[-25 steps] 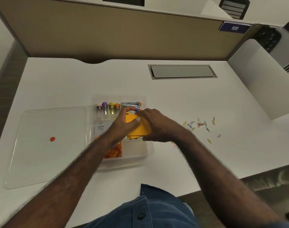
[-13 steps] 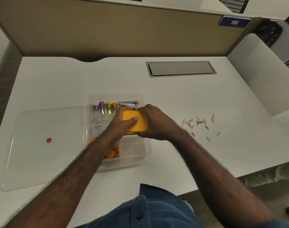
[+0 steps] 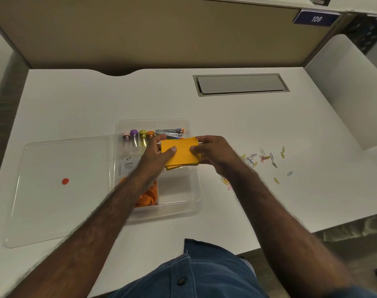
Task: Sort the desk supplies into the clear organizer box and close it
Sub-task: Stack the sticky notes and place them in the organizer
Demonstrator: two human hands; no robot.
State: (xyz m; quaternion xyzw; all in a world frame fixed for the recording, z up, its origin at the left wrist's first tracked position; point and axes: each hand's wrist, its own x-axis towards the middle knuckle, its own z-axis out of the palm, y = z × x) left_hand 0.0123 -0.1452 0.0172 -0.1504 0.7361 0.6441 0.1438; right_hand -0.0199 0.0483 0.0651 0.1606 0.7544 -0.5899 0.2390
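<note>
The white worktop carries everything, and the largest thing on it is the clear lid, laid flat to the left of the box so the opening stays free for loading. Just beside it sits the clear organizer box, its near-right compartment bare, likely kept for the pad in hand. Both hands meet over the box's right half: the left hand pinches the left edge of the orange sticky-note pad with thumb on top, and the right hand clamps the right edge, squaring the loose sheets before they go down. Compared with half a second earlier, the pad has come up from low in the box and now sits tilted, its top face toward the camera.

Inside the box, the capped tubes line the far-left section, a stapler-like metal tool lies far right (blurred, so I am not certain what it is), a white Camlin card sits mid-left, and orange ribbon fills the near-left. Scattered paper clips remain on the worktop to the right, not yet sorted.
</note>
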